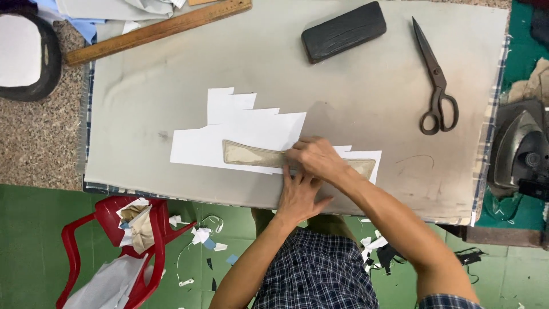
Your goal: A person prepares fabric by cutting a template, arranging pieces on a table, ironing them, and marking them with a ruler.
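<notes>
Head view: both hands, left hand (298, 194) and right hand (316, 158), press flat together on a tan pattern strip (251, 154) over white fabric pieces (240, 129), gripping nothing; marking or trimming appears next, demanding a steady hold.

Looked like a tailoring workshop. Padded pressing board (143, 80) covered in stained grey cloth, set over a speckled stone counter (34, 143). Heavy black shears (437, 86) lay at the right of the board, a long wooden ruler (157, 28) along the top left, a black block (343, 31) near the top centre. Dark flat iron (523, 149) parked off the right edge. White stepped fabric pieces (246, 129) and a tan curved pattern strip (254, 154) spread mid-board. Green tiled floor (34, 246) littered with offcuts; red plastic chair (114, 246) piled with scraps.
</notes>
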